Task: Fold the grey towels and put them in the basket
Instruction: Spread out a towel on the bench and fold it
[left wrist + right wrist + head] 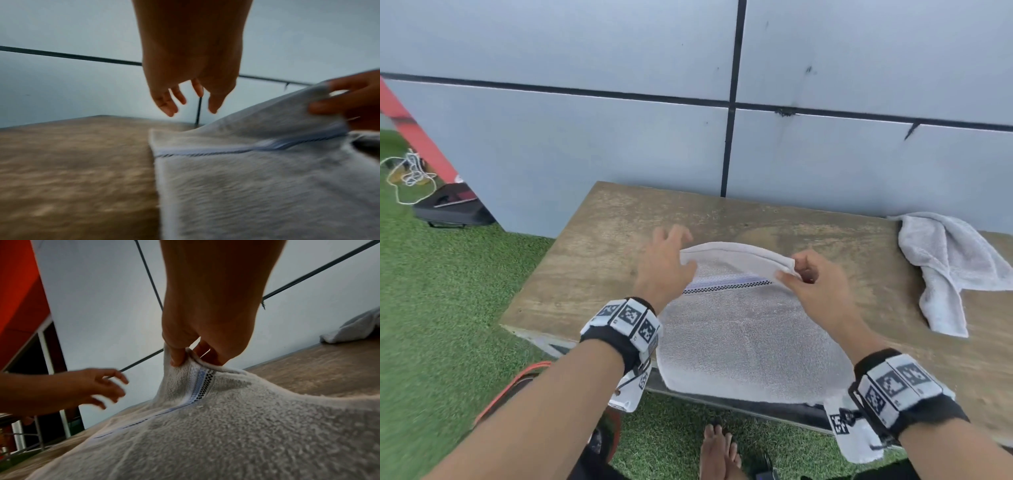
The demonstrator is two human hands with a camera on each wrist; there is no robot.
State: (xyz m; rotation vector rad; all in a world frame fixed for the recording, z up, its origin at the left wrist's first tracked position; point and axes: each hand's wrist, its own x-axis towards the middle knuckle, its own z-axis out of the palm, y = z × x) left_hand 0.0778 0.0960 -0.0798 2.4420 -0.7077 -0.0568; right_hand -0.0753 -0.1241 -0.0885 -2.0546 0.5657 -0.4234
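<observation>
The grey towel [750, 339] at the frame's middle is terry cloth with a rough looped pile and a flat woven blue band. The table [592, 260] is matt, worn wood. The second towel [948, 267], at right, is soft crumpled cloth. The wall [585, 137] panels look smooth and matt.

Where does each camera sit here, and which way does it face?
Head: worn high, looking down at the spread towel on the wooden table; both forearms show.
Left wrist: along the open left hand toward the wall.
Right wrist: along the right hand pinching the towel's far corner.
Shared: all three show both hands and that towel.
</observation>
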